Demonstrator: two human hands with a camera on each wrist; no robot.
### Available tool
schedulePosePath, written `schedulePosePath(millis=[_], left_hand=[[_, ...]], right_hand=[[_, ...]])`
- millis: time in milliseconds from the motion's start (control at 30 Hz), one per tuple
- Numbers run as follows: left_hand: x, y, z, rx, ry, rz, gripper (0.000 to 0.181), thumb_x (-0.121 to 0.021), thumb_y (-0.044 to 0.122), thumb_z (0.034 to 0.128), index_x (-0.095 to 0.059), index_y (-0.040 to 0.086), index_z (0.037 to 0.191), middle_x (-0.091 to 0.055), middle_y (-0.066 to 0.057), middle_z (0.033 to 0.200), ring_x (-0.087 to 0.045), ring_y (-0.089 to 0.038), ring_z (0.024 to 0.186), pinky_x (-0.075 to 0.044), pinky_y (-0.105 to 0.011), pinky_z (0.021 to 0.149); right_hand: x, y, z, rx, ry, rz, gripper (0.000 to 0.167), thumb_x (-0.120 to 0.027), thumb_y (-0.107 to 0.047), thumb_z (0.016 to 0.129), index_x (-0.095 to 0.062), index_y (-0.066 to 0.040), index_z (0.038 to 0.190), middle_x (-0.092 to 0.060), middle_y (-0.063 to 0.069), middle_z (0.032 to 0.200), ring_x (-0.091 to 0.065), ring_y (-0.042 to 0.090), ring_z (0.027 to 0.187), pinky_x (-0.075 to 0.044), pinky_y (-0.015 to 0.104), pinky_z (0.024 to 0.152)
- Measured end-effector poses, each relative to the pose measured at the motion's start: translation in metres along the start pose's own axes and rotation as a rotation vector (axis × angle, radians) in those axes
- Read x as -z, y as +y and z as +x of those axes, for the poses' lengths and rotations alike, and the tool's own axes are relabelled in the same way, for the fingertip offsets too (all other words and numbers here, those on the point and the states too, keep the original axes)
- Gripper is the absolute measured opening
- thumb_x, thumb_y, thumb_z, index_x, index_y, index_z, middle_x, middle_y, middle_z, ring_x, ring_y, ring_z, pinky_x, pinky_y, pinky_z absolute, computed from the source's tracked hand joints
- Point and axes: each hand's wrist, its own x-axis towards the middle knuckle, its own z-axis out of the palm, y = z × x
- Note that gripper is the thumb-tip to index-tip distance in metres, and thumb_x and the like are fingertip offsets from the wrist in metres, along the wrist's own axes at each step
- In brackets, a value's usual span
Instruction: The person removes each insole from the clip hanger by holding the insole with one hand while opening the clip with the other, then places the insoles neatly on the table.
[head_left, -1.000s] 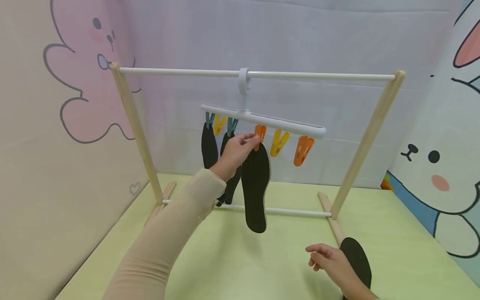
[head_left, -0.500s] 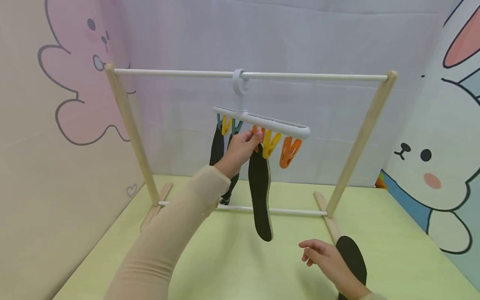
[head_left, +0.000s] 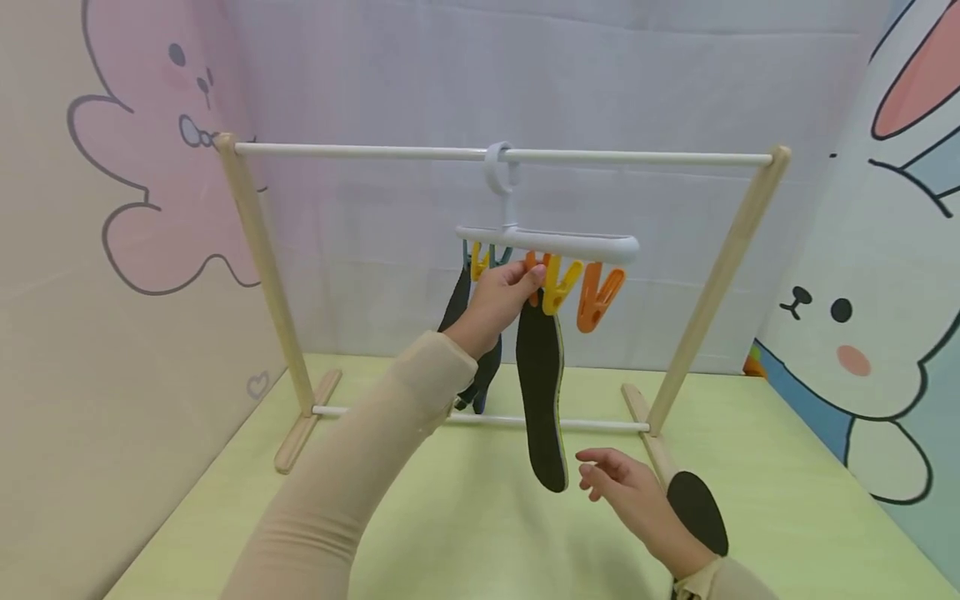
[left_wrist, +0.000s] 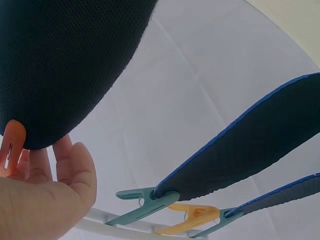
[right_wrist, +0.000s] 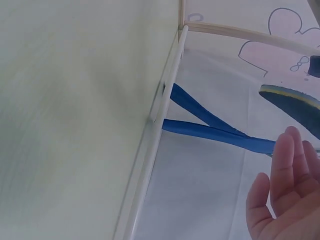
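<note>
A black insole (head_left: pixel 538 383) hangs from an orange clothespin (head_left: pixel 534 283) on the white hanger (head_left: pixel 570 243). My left hand (head_left: pixel 498 302) pinches this clothespin at the insole's top edge. In the left wrist view, the fingers (left_wrist: pixel 64 167) reach behind the insole (left_wrist: pixel 65 60), so their tips are partly hidden. My right hand (head_left: pixel 633 504) is held just right of the hanging insole's lower end, fingers loosely bent and holding nothing. Two other dark insoles (left_wrist: pixel 250 137) hang from green clothespins (left_wrist: pixel 142 206), partly hidden behind the left hand in the head view.
The hanger hooks over the white top bar (head_left: pixel 360 152) of a wooden-sided rack (head_left: pixel 720 287). A yellow clothespin (head_left: pixel 558 285) and another orange clothespin (head_left: pixel 597 297) hang at its right. One more black insole (head_left: pixel 697 510) lies on the pale green table (head_left: pixel 795 467), partly under the right arm.
The hanger has swivelled and shifted right, and the held insole has turned more edge-on to the head camera. My left hand has moved slightly right; the right hand has risen toward the insole.
</note>
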Motion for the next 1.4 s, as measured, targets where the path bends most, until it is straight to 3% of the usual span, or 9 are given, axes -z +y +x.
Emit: schedulePosePath(millis=[167,333,567,800,1033,1167,1300,1400], left_hand=[[-0.003,0.000,0.000,0.007,0.006,-0.004,0.030,-0.054,0.029,0.0982,-0.062,0.000,0.094,-0.052,-0.002,0.073,-0.044,-0.016,0.075,-0.036,-0.026,0.072],[-0.005,-0.001,0.001,0.007,0.035,0.006,0.030,-0.057,0.029,0.0971,-0.063,0.000,0.092,-0.050,-0.001,0.069,-0.040,-0.014,0.066,-0.033,-0.025,0.062],[-0.006,-0.004,0.002,0.020,0.070,0.022,0.030,-0.060,0.028,0.0957,-0.063,-0.001,0.089,-0.049,-0.002,0.067,-0.039,-0.014,0.064,-0.033,-0.025,0.059],[-0.006,-0.006,0.002,0.031,0.080,0.053,0.031,-0.060,0.032,0.0948,-0.064,0.002,0.089,-0.049,-0.002,0.068,-0.038,-0.015,0.063,-0.033,-0.025,0.058],[-0.005,-0.005,0.000,0.024,0.096,0.054,0.029,-0.061,0.030,0.0952,-0.065,0.002,0.090,-0.047,-0.001,0.066,-0.037,-0.013,0.060,-0.031,-0.023,0.054],[-0.004,-0.005,-0.001,0.003,0.083,0.071,0.034,-0.057,0.031,0.0974,-0.062,0.001,0.083,-0.046,-0.002,0.063,-0.035,-0.014,0.056,-0.030,-0.024,0.053],[-0.001,-0.006,0.001,0.009,0.087,0.072,0.043,-0.046,0.035,0.1019,-0.053,0.005,0.073,-0.044,-0.003,0.064,-0.038,-0.017,0.061,-0.034,-0.027,0.060],[0.000,-0.007,0.004,0.057,0.061,0.016,0.044,-0.040,0.036,0.1035,-0.051,0.005,0.075,-0.047,-0.005,0.073,-0.048,-0.020,0.080,-0.039,-0.033,0.078]], right_hand=[[-0.005,-0.004,0.003,0.038,-0.005,0.000,0.026,-0.059,-0.005,0.093,-0.059,0.014,0.111,-0.064,0.010,0.078,-0.058,0.008,0.065,-0.049,0.025,0.068],[-0.012,-0.006,0.007,0.068,0.003,-0.008,0.025,-0.063,-0.003,0.090,-0.061,0.014,0.108,-0.064,0.008,0.077,-0.056,0.006,0.064,-0.049,0.024,0.064],[-0.026,-0.013,0.018,0.065,0.099,-0.089,0.021,-0.070,-0.005,0.086,-0.067,0.006,0.103,-0.063,0.005,0.072,-0.053,0.006,0.062,-0.044,0.024,0.058],[-0.038,-0.024,0.030,0.148,0.144,-0.205,0.019,-0.071,-0.012,0.086,-0.068,0.002,0.098,-0.065,0.001,0.075,-0.056,0.011,0.068,-0.045,0.027,0.062],[-0.035,-0.039,0.049,0.296,0.232,-0.257,0.015,-0.070,-0.009,0.086,-0.067,0.005,0.092,-0.064,0.007,0.072,-0.055,0.013,0.064,-0.045,0.027,0.060],[-0.034,-0.040,0.051,0.344,0.235,-0.276,0.010,-0.071,-0.005,0.085,-0.067,0.004,0.088,-0.066,0.007,0.071,-0.057,0.012,0.062,-0.046,0.026,0.059],[-0.037,-0.037,0.049,0.353,0.218,-0.271,0.009,-0.071,-0.003,0.085,-0.066,0.004,0.089,-0.067,0.006,0.070,-0.057,0.011,0.060,-0.046,0.025,0.058],[-0.039,-0.036,0.049,0.362,0.206,-0.257,0.009,-0.071,-0.002,0.084,-0.066,0.004,0.088,-0.066,0.006,0.069,-0.057,0.012,0.060,-0.047,0.026,0.057]])
